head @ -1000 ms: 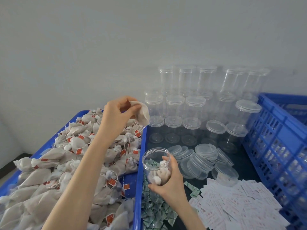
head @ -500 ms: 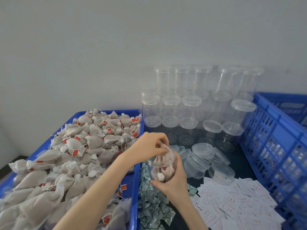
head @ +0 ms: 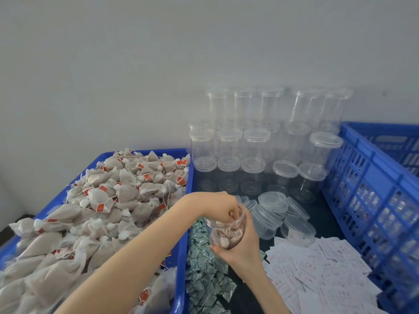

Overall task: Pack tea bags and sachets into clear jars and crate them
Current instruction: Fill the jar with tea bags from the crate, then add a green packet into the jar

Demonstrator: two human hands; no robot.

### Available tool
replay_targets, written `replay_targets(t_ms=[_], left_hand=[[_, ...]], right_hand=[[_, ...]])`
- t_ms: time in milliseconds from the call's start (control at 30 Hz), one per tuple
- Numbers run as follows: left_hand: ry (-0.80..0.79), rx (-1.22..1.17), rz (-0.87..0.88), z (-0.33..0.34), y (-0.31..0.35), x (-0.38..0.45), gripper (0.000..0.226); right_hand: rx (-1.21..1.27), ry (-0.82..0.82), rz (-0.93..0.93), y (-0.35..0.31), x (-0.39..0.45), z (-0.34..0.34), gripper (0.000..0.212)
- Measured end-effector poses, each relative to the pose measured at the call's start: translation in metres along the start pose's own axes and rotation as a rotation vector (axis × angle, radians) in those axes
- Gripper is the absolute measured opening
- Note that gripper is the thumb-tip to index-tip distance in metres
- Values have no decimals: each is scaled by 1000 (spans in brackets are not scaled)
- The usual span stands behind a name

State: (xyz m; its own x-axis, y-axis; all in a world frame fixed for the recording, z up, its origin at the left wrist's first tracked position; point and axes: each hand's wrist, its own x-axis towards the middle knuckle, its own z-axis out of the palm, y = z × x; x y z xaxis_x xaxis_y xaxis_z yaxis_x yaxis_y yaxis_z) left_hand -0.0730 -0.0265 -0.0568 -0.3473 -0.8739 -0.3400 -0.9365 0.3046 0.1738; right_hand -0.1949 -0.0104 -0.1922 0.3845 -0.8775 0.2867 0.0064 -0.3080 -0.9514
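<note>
The right hand [head: 243, 243] grips the jar [head: 226, 230] above the sachets [head: 204, 268]; the left hand [head: 223, 206] reaches fingers into its mouth, whether pinching a tea bag I cannot tell.

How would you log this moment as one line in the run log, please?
step: filling jar | right hand: holds open jar | left hand: fingers in jar mouth, pushing tea bags in | lid: off

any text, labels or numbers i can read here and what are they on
No text here can be read.
Red tags on the tea bags: a pale mark, too small to read.
White paper slips: faint reddish print, blurred.
Green sachets: patterned print, illegible.
Clear jars, lids and blue crate: no lettering visible.
</note>
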Motion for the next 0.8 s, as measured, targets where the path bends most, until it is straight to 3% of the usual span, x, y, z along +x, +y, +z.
replay_targets(t_ms=[133,267,400,467,500,533,600,667,800], left_hand=[[22,35,-36,3,5,4,23],[138,-88,7,2,8,-2,22],[539,-382,-20,-4,-4,-11,17],[747,-504,-114,0,-17,-11,16],[775,-460,-194,3,-24,-8,17],[718,-335,-275,8,-31,-5,18],[431,-92,-402,27,-40,6,24],[169,-9,-447,49,-42,16,27],[-86,153,-468,83,-40,32,41]], right_hand=[[0,17,5,5,-2,1,106],[-9,60,0,9,0,-7,105],[-9,114,-15,11,4,-17,99],[1,134,-16,10,5,-22,98],[1,143,-20,10,5,-25,99],[-1,155,-26,10,5,-28,99],[-1,192,-27,10,4,-35,95],[2,220,-25,10,3,-42,93],[-15,237,-51,8,-2,-52,96]])
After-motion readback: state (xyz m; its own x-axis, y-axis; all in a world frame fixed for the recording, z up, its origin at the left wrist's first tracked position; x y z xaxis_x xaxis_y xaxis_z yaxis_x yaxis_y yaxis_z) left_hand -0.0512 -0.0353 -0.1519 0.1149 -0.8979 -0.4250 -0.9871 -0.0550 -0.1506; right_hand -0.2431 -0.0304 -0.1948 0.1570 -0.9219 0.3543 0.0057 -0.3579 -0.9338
